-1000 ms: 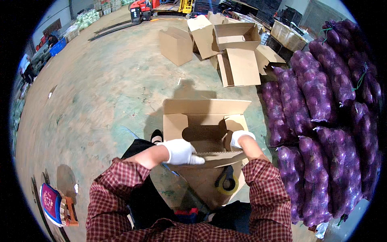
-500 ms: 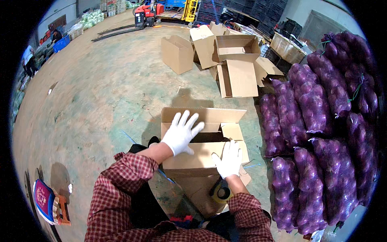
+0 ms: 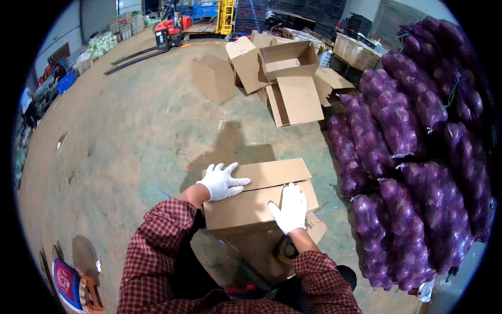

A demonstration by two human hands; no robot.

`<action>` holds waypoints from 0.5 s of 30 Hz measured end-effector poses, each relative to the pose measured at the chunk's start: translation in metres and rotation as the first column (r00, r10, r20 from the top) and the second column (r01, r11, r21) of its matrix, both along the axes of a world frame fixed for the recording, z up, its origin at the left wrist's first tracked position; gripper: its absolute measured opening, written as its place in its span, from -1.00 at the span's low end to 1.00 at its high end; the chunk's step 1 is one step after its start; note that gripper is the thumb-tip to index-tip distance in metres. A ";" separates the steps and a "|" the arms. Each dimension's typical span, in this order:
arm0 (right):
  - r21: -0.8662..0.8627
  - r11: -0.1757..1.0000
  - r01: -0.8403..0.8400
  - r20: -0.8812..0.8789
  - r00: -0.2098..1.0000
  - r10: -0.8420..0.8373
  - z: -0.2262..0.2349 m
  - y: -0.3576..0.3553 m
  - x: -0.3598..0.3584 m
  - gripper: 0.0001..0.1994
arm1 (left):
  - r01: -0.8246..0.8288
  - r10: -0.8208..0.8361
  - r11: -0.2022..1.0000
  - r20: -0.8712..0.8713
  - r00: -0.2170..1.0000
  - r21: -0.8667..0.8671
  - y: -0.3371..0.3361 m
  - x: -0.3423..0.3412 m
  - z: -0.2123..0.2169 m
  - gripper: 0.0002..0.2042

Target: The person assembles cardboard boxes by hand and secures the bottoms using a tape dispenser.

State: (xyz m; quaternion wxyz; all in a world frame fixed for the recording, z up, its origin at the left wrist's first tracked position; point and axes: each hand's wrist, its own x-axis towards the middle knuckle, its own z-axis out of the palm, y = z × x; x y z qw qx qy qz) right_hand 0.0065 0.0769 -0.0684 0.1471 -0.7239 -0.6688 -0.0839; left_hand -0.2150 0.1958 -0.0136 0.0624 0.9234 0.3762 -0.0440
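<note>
A cardboard box point(image 3: 238, 212) stands in front of me with both long top flaps folded down, a narrow dark seam between them. My left hand point(image 3: 222, 182), in a white glove, lies with spread fingers on the far flap point(image 3: 277, 171) near its left end. Flat on the near flap, toward the right, rests my right hand point(image 3: 291, 209), also gloved, thumb apart from the fingers. Neither hand grips anything. Below my right wrist is a dark and yellow round thing, perhaps a tape dispenser point(image 3: 285, 250), partly hidden by the forearm.
Mesh sacks of purple onions point(image 3: 395, 115) are piled along the right. Opened cardboard boxes point(image 3: 293, 94) lie in a heap ahead. A red pallet jack point(image 3: 166, 35) stands at the far left, and a small stool with a patterned cushion point(image 3: 68, 282) at the lower left.
The far flap has gone from standing up to lying down, covering the box's opening. My left hand has come down onto it. The right hand stays on the near flap. The view has shifted slightly.
</note>
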 end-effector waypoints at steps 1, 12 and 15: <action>0.033 0.999 -0.004 0.005 1.000 0.004 -0.003 -0.001 0.001 -0.31 | -0.011 0.012 0.999 0.015 1.000 -0.043 0.001 0.002 0.007 -0.62; 0.203 0.935 0.291 -0.329 0.920 -0.215 -0.013 0.007 0.006 -0.45 | -0.170 0.183 0.977 0.095 0.979 -0.126 -0.065 0.009 0.022 -0.50; 0.116 0.957 0.267 -0.368 0.906 -0.208 -0.007 0.011 0.014 -0.45 | -0.108 0.128 0.987 0.172 0.977 -0.120 -0.081 0.005 0.011 -0.50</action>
